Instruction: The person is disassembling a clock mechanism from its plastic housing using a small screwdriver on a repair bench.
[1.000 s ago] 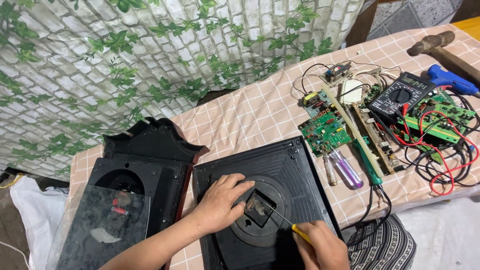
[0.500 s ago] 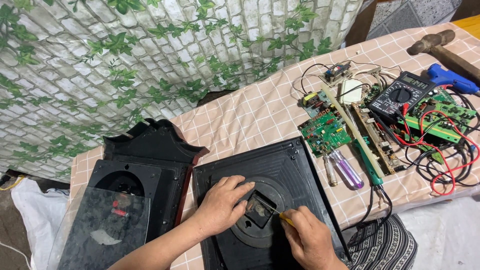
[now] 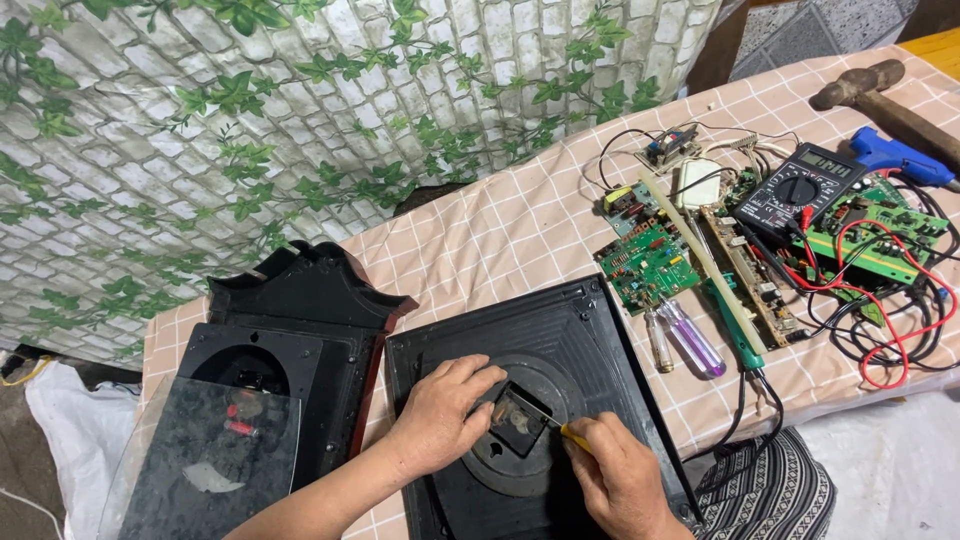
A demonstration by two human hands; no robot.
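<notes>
Beneath ivy-print wall covering, checked tablecloth

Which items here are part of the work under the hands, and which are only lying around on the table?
In use:
left hand steadying the small square module
right hand with a yellow-handled screwdriver
black square panel under both

Lying about:
black clock case
green circuit board
multimeter
purple-handled screwdriver
hammer
blue glue gun
</notes>
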